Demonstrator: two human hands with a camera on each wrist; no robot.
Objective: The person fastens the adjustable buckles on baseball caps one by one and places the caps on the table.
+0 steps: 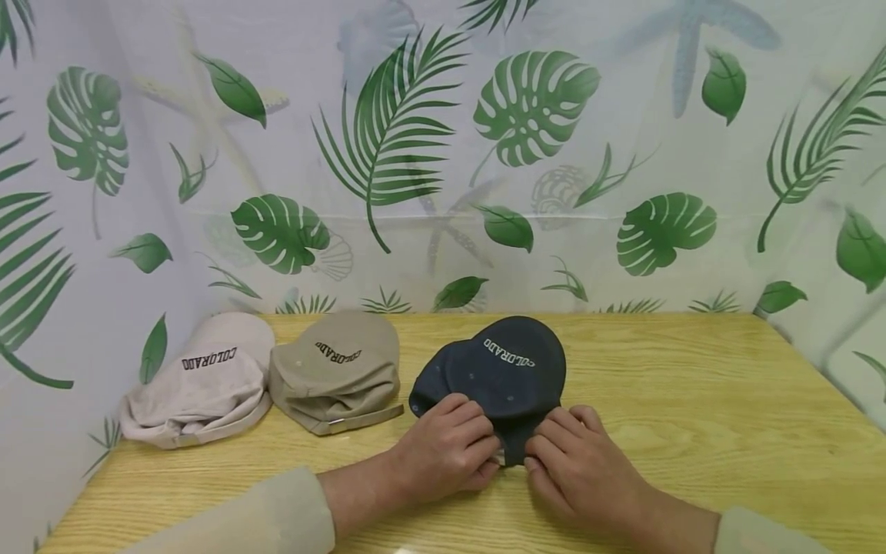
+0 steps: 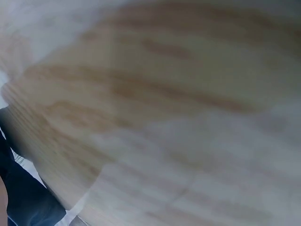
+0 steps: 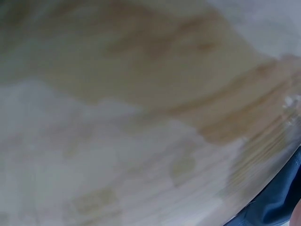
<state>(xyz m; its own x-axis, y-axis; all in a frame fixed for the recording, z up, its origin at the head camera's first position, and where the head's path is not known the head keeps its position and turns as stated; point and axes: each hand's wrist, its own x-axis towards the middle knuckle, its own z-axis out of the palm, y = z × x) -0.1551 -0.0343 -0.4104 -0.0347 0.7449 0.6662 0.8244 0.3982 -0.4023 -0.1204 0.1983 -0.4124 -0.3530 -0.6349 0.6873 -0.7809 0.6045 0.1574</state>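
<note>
A navy baseball cap [image 1: 508, 358] with white COLORADO lettering lies on the wooden table, its back edge toward me. My left hand [image 1: 453, 446] grips that near edge at the left, fingers curled over the fabric. On the other side of the back strap, my right hand [image 1: 581, 465] pinches the edge with bent fingers. Both thumbs are mostly hidden from the head view. Dark cap fabric [image 2: 30, 197] shows in the lower left corner of the left wrist view. Blue fabric [image 3: 275, 197] and a bit of finger fill the lower right corner of the right wrist view.
Left of the navy cap sit a khaki cap [image 1: 346, 369] and a pale pinkish cap [image 1: 214, 369], side by side, both lettered COLORADO. The wood-grain table [image 1: 706, 415] runs back to a leaf-printed curtain [image 1: 429, 177], which also closes off both sides.
</note>
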